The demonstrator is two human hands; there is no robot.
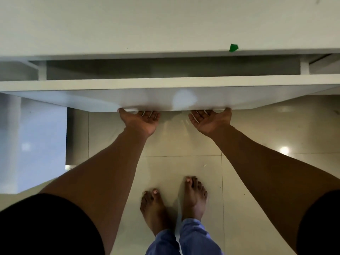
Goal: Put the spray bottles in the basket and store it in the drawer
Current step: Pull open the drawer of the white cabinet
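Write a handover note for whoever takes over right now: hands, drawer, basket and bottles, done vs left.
Left hand: palm up, fingers hooked under the bottom edge of the drawer front.
Right hand: same grip, further right on that edge.
Drawer: partly open; only a narrow strip of the inside shows, and it looks bare.
Basket and spray bottles: not in view. The countertop shows only a small green scrap.
Done: cannot tell from this view whether the bottles are in the basket or the basket is in the drawer.
Left: check the drawer for the basket; if it is there, push shut.
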